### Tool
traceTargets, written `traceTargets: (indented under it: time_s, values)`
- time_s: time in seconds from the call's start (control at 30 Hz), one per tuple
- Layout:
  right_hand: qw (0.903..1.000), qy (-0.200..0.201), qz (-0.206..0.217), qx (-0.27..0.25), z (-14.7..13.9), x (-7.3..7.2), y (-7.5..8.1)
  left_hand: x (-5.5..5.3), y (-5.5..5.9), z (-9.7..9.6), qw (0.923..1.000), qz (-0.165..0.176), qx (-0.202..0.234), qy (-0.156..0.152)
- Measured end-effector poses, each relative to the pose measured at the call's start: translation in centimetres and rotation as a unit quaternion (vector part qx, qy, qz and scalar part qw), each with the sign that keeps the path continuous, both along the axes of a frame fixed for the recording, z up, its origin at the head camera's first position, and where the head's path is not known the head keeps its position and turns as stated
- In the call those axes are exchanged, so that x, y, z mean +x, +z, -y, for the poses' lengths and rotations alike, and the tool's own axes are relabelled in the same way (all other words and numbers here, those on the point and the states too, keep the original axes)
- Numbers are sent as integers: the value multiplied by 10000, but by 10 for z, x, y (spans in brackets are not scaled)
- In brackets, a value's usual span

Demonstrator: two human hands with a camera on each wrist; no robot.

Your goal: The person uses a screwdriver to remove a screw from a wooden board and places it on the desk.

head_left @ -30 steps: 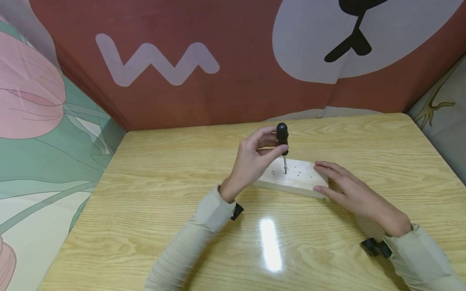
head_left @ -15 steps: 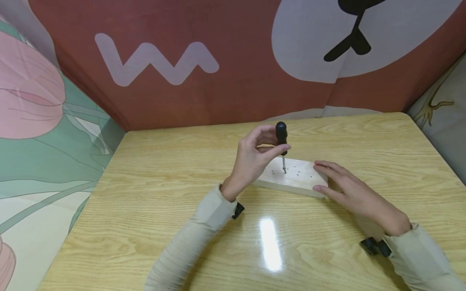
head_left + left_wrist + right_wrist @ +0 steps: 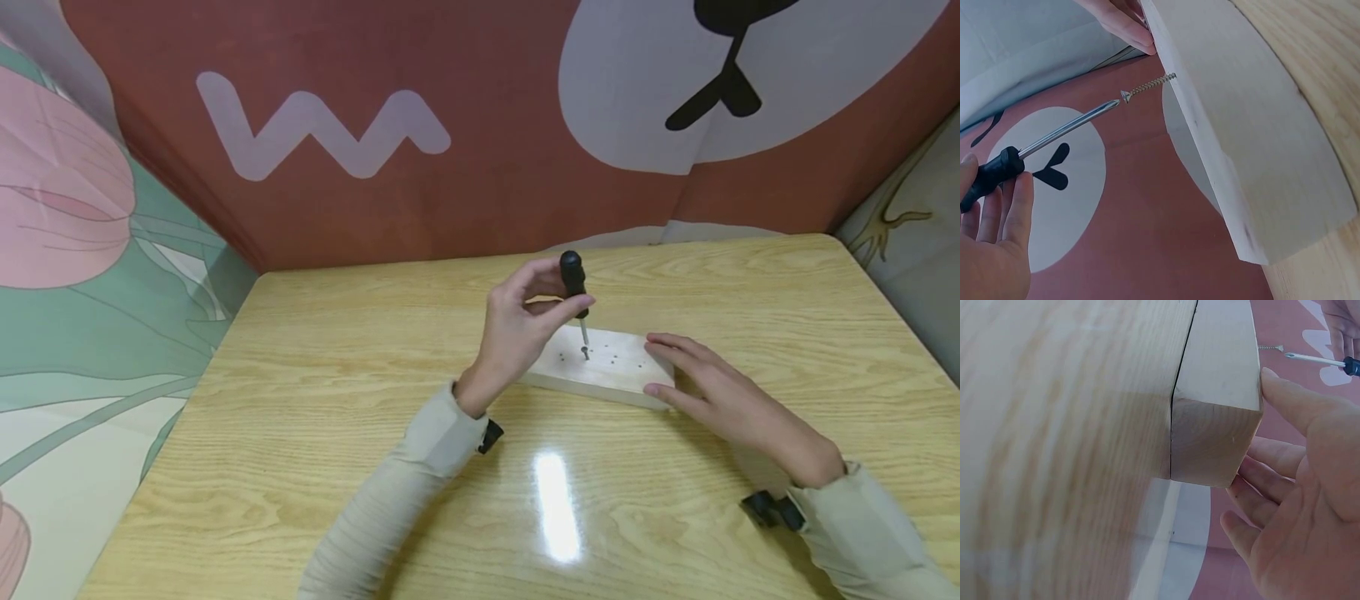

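My left hand [image 3: 513, 329] grips a screwdriver [image 3: 572, 275] by its black handle, thumb and fingers around it. The shaft leans slightly, its tip by the head of a screw [image 3: 1147, 85]. In the left wrist view a small gap shows between tip and screw head. That screw stands with its point in a pale wooden block [image 3: 592, 385], most of its thread exposed and slightly tilted. Several small dark holes or marks dot the block's top. At the block's right end rests my right hand [image 3: 723, 400], fingers fairly straight, thumb touching the near top edge.
The block lies on a wood-grain table [image 3: 375, 333]. Behind the table hangs a red printed cloth [image 3: 487, 208], with a flower-patterned cloth [image 3: 67, 333] on the left. A black wrist camera [image 3: 772, 508] sits under the right sleeve.
The screwdriver's handle has tipped a little to the left, and its tip has come off the screw head. The screw leans more than before. My right hand stays where it was.
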State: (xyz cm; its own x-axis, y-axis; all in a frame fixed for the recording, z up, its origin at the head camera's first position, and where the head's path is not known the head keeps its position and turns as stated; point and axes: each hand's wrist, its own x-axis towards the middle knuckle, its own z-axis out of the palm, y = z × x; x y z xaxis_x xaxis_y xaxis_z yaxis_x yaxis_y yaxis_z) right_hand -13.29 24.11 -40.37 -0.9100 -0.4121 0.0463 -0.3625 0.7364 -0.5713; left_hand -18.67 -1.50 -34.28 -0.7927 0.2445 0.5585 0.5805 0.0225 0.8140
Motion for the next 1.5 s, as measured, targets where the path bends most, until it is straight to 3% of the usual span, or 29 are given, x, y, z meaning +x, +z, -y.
traceTargets:
  time_s: [0.53, 1.13, 1.5]
  values:
    - [9997, 34, -224, 40, 5, -1, 3, -2, 0, 14, 9998, 3, 68, 202]
    - [9963, 158, -713, -445, 38, -9, 15, -4, -2, 33, 9982, -199, -76, 568]
    - [9944, 250, -915, -473, 55, -17, 13, -6, -4, 39, 9989, -260, -22, 380]
